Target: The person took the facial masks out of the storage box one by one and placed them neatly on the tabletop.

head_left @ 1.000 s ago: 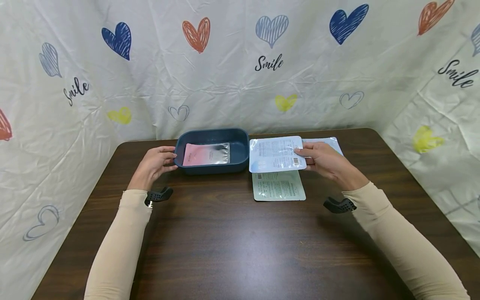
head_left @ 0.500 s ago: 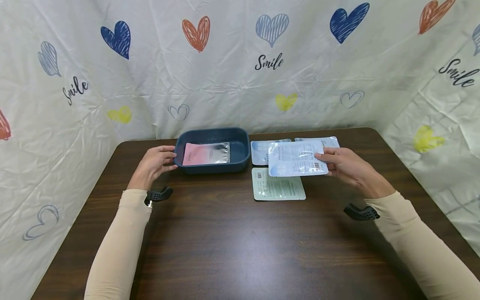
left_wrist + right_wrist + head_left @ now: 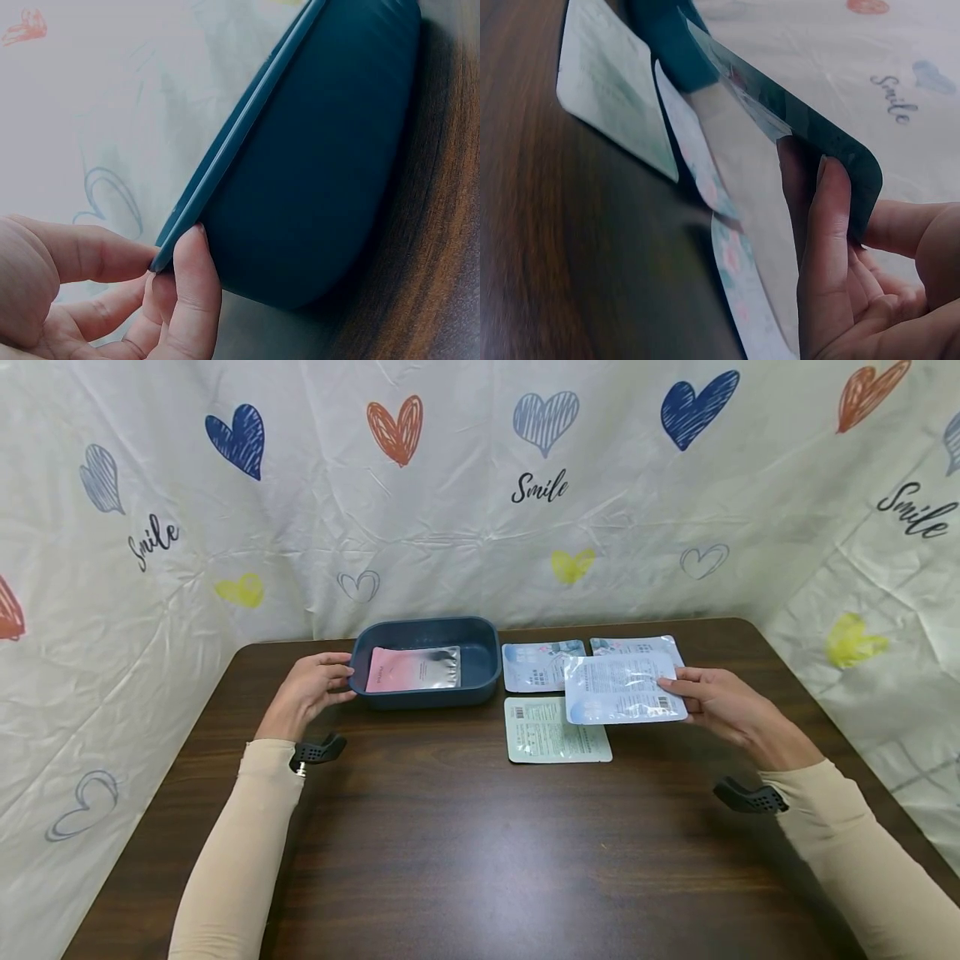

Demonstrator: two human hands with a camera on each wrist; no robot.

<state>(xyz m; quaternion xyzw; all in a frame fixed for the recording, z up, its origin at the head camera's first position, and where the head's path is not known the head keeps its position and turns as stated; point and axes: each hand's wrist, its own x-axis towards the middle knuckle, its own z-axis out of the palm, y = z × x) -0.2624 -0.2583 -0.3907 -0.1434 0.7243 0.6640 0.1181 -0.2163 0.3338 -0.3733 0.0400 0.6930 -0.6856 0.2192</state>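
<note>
My left hand pinches the left rim of a dark blue plastic tub; the left wrist view shows thumb and fingertips on the rim. Inside the tub lies a pink and silver sheet mask packet. Between thumb and fingers, my right hand grips one edge of a light blue sheet mask packet, its printed barcode side up. In the right wrist view this held packet is raised above the table. It overlaps a pale green packet and a blue packet in the head view.
Another blue packet lies on the brown wooden table right beside the tub. A white cloth printed with hearts hangs behind the table and along both sides. Both wrists wear black straps.
My right hand has drawn the light blue packet rightward and toward me, away from the tub, uncovering the blue packet beside it and more of the green one. My left hand stays on the rim.
</note>
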